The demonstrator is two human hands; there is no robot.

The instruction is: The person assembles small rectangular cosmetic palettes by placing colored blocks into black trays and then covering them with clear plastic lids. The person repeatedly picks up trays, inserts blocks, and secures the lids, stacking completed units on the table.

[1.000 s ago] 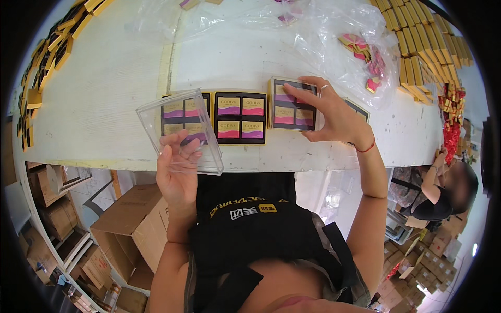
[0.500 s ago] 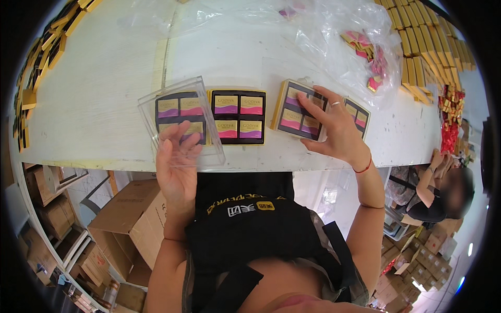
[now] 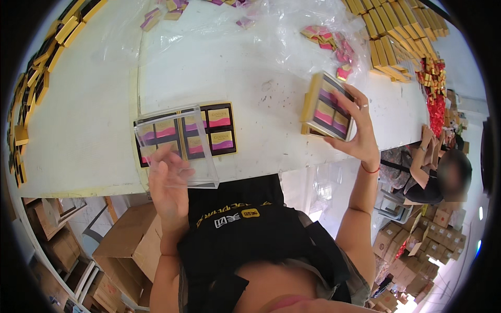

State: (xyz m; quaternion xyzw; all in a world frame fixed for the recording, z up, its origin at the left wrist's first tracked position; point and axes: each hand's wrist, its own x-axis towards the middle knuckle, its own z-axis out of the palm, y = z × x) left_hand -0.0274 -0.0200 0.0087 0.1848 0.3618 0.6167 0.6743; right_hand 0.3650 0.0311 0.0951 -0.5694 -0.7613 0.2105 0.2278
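Note:
My left hand (image 3: pixel 168 192) holds a clear plastic lid (image 3: pixel 203 176) by its near side, fingers seen through it. Under the tilted lid, two black-and-gold boxes lie side by side on the table. The right one, an open chocolate box (image 3: pixel 235 130), holds gold squares with pink or purple bands; the left one (image 3: pixel 140 154) is partly behind lid and fingers. Over to the right, my right hand (image 3: pixel 360 138) grips a lidded chocolate box (image 3: pixel 316 94), thumb on its near edge and fingers across the top. Beneath that box, another gold-edged box (image 3: pixel 305 128) shows only in part.
Loose pink chocolates (image 3: pixel 342 49) and purple ones (image 3: pixel 175 10) lie by crumpled clear plastic (image 3: pixel 282 21) at the back. Gold boxes are stacked along the right (image 3: pixel 399 31) and left (image 3: pixel 65 31). At far right a person (image 3: pixel 425 180) works beside red packets (image 3: pixel 437 99). A carton (image 3: pixel 120 235) stands below.
The right-hand box has moved to the right and tilted, and now sits over the other box. The view has shifted; the lid now spans both boxes on the left.

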